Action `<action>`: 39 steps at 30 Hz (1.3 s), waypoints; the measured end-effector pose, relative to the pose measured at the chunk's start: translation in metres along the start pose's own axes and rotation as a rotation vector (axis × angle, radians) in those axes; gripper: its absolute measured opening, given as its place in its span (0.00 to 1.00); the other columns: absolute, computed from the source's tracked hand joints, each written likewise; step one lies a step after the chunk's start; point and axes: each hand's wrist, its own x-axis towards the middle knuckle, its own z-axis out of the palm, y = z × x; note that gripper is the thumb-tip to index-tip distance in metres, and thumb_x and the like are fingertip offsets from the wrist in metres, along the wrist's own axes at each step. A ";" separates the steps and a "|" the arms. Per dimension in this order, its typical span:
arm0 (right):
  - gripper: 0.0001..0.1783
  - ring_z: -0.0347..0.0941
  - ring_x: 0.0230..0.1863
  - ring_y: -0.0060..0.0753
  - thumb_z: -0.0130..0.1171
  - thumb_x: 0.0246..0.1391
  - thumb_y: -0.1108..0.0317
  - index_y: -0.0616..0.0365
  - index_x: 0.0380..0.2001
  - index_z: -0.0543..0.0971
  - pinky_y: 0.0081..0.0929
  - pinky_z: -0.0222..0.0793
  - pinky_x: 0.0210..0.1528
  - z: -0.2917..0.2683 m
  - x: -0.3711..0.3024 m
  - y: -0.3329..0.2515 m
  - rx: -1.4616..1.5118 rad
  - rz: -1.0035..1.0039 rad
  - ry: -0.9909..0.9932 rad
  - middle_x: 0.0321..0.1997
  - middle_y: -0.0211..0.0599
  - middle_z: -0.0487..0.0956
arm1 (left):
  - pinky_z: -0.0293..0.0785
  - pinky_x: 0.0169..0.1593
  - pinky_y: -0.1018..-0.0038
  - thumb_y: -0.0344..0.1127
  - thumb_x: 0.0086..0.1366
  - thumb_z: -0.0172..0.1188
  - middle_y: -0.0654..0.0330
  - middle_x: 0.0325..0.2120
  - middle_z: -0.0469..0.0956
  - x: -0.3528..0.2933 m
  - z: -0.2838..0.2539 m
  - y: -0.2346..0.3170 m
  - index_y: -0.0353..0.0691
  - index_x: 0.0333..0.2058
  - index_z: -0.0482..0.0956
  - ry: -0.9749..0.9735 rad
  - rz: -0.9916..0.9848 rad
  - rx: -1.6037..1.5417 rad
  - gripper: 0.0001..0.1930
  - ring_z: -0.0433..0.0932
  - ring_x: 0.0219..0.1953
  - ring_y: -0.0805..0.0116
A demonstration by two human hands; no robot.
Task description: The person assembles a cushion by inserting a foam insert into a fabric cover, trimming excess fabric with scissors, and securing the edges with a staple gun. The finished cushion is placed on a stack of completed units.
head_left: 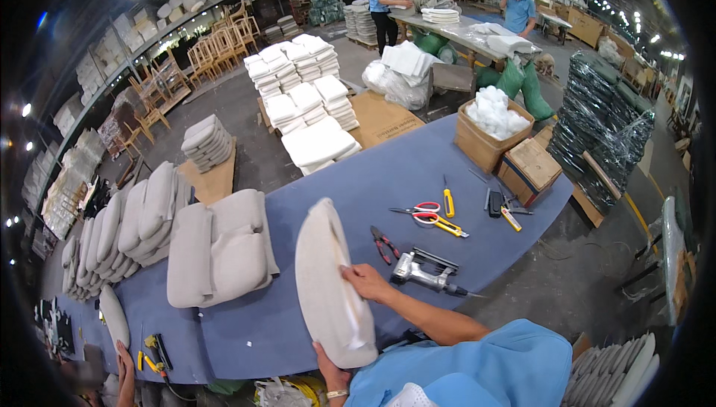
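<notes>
A grey upholstered seat cushion is tilted on its edge above the blue table, its underside turned partly to the right. My right hand is closed on the cushion's right edge, near the middle. Lower down, my left hand grips the bottom left edge, its fingers partly hidden. Right of the cushion lie a silver staple gun and red-handled pliers. Farther back are red-and-white-handled scissors, a yellow utility knife and a yellow screwdriver.
Stacked grey cushions stand left on the table. A carton of white stuffing and a closed carton occupy the far right corner. At lower left, a co-worker's hand holds another cushion. White cushion stacks sit beyond.
</notes>
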 end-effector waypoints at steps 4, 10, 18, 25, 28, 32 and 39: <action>0.30 0.74 0.24 0.29 0.52 0.71 0.45 0.66 0.34 0.82 0.38 0.71 0.31 0.013 -0.021 -0.027 0.136 -0.114 -0.277 0.23 0.36 0.80 | 0.84 0.50 0.56 0.52 0.76 0.45 0.53 0.53 0.82 0.060 -0.123 -0.049 0.38 0.62 0.73 -0.055 -0.101 -0.261 0.27 0.83 0.51 0.51; 0.34 0.80 0.28 0.56 0.49 0.71 0.43 0.68 0.30 0.79 0.48 0.71 0.34 -0.007 0.019 0.056 -0.212 -0.213 -0.090 0.25 0.54 0.80 | 0.82 0.33 0.67 0.61 0.75 0.50 0.53 0.48 0.83 -0.003 -0.015 -0.066 0.44 0.61 0.72 0.347 -0.078 -0.063 0.29 0.87 0.34 0.47; 0.33 0.81 0.30 0.54 0.46 0.73 0.45 0.65 0.28 0.81 0.46 0.74 0.37 -0.022 0.021 0.049 -0.095 -0.240 -0.396 0.25 0.51 0.82 | 0.82 0.37 0.67 0.67 0.75 0.46 0.55 0.53 0.80 -0.065 0.051 -0.048 0.46 0.67 0.66 0.353 0.287 0.039 0.35 0.86 0.39 0.55; 0.28 0.80 0.28 0.49 0.50 0.71 0.50 0.61 0.25 0.82 0.44 0.74 0.36 -0.004 0.014 -0.005 -0.107 -0.429 -0.584 0.24 0.45 0.83 | 0.81 0.36 0.75 0.52 0.76 0.56 0.53 0.50 0.80 -0.097 0.069 0.015 0.36 0.62 0.70 0.591 0.505 0.389 0.27 0.84 0.34 0.65; 0.25 0.79 0.25 0.44 0.54 0.70 0.51 0.59 0.27 0.84 0.43 0.73 0.34 -0.020 0.003 -0.023 -0.027 -0.444 -0.743 0.24 0.43 0.83 | 0.76 0.32 0.79 0.50 0.75 0.60 0.55 0.44 0.82 -0.125 0.089 0.102 0.37 0.60 0.76 0.742 0.619 0.707 0.25 0.80 0.31 0.73; 0.18 0.79 0.31 0.37 0.57 0.68 0.54 0.56 0.36 0.86 0.36 0.73 0.36 -0.044 -0.010 -0.013 0.067 -0.436 -0.919 0.31 0.41 0.85 | 0.70 0.33 0.81 0.48 0.75 0.60 0.59 0.43 0.81 -0.124 0.129 0.190 0.40 0.62 0.76 0.661 0.691 1.068 0.24 0.73 0.31 0.78; 0.12 0.82 0.44 0.29 0.59 0.67 0.64 0.57 0.49 0.82 0.32 0.79 0.51 -0.189 0.013 0.047 0.042 -0.063 -0.310 0.41 0.36 0.86 | 0.71 0.38 0.82 0.40 0.76 0.57 0.59 0.52 0.79 -0.066 0.174 0.226 0.41 0.64 0.73 0.384 0.791 1.240 0.22 0.78 0.42 0.75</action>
